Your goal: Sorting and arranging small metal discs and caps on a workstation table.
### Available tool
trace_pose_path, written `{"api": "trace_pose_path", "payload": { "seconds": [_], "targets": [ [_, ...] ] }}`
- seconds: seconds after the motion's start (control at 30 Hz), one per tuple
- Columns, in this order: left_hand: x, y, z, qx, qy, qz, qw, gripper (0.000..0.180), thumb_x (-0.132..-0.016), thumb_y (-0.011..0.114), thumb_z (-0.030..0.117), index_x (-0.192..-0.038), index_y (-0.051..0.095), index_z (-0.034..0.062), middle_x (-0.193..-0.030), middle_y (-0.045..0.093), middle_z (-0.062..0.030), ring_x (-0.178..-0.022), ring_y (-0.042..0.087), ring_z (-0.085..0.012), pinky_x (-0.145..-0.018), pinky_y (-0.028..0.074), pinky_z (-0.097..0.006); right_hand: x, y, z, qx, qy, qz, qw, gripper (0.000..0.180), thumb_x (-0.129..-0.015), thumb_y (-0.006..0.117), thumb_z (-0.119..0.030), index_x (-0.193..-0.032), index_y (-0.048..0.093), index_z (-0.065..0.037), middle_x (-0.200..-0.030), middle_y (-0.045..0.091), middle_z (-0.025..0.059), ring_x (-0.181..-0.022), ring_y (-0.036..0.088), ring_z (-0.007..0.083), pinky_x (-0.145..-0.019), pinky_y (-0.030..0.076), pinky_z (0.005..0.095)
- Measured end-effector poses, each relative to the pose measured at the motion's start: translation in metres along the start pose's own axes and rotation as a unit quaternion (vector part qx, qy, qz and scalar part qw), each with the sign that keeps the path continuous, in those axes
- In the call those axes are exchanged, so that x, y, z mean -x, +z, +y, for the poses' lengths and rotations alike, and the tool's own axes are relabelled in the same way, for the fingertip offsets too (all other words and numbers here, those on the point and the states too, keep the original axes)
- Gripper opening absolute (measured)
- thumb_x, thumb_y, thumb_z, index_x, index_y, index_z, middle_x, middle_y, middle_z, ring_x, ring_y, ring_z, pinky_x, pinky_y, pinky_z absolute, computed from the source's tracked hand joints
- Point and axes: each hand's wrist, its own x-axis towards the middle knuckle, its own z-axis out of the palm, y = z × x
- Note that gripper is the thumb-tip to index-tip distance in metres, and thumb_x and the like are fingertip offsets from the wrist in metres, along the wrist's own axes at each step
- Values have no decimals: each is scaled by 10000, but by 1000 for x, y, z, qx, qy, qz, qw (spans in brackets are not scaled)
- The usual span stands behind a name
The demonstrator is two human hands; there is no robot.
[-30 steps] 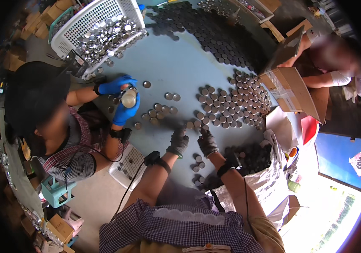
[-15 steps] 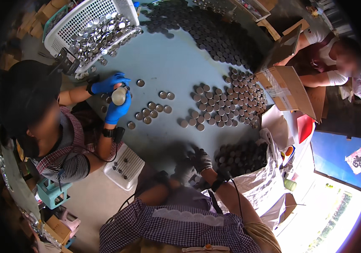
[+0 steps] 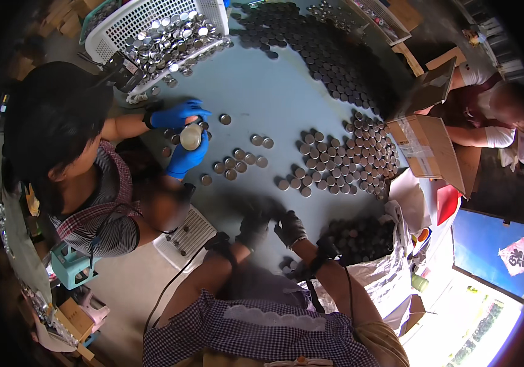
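Observation:
My left hand (image 3: 254, 227), in a dark grey glove, is raised over the near edge of the table; its fingers are dark and blurred. Close beside it is my right hand (image 3: 290, 229), gloved alike, with its fingers curled in. Whatever the hands may hold between them is lost in shadow. A pile of dark round caps (image 3: 360, 237) lies to the right of my right hand. Beyond my hands spreads a group of round metal caps (image 3: 335, 158) on the blue-grey table (image 3: 243, 82). A few small caps (image 3: 289, 265) sit near my right wrist.
To the left, a co-worker's blue-gloved hands (image 3: 186, 160) hold a round pale object (image 3: 191, 137). Shiny caps fill a white basket (image 3: 109, 46) behind them. Another person reaches into a cardboard box (image 3: 424, 147) at right. White cloth (image 3: 369, 275) hangs beside my right arm.
My left hand has risen from near my lap to beside my right hand. The scene has shifted right in the picture with my head's turn. The co-worker still holds the pale object.

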Motion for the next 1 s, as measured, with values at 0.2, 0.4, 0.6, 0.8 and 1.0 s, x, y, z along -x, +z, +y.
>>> {"api": "trace_pose_path", "payload": {
  "seconds": [0.2,0.4,0.6,0.8,1.0],
  "targets": [
    [-24,12,-31,182,-124,135,966,309,-660,698,78,-918,530,75,-793,600,-73,-724,593,-277,-678,478,-392,-56,-9,-28,-20,-62,102,993,365,-693,656,-190,-1027,574,-70,-932,565,163,-838,546,364,-714,459,446],
    [-9,-29,-43,146,-131,189,962,309,-565,677,39,-843,554,95,-747,574,-67,-722,568,-297,-658,464,-416,-43,-8,-12,76,-79,45,993,423,-641,692,-183,-1026,555,-72,-1001,568,127,-961,519,340,-816,431,442],
    [5,-19,-51,156,-154,168,961,412,-580,690,54,-973,573,93,-873,598,-99,-840,580,-308,-735,470,-429,-70,14,-15,90,-110,41,989,418,-685,689,-217,-1048,545,-68,-1021,532,155,-964,516,340,-820,432,437],
    [11,-19,-63,127,-131,137,974,558,-608,687,83,-1148,550,111,-1043,581,-146,-971,560,-334,-821,470,-438,-143,-31,-67,9,-124,193,973,200,-806,547,-199,-931,545,-41,-836,576,193,-775,565,376,-674,486,454],
    [-14,-28,-49,146,-145,119,971,433,-663,677,128,-1087,588,115,-1007,597,-145,-906,587,-322,-785,483,-431,-179,-40,-61,121,-73,79,987,263,-730,666,-224,-923,563,-77,-907,583,153,-873,562,333,-723,482,441]
  ]
}}
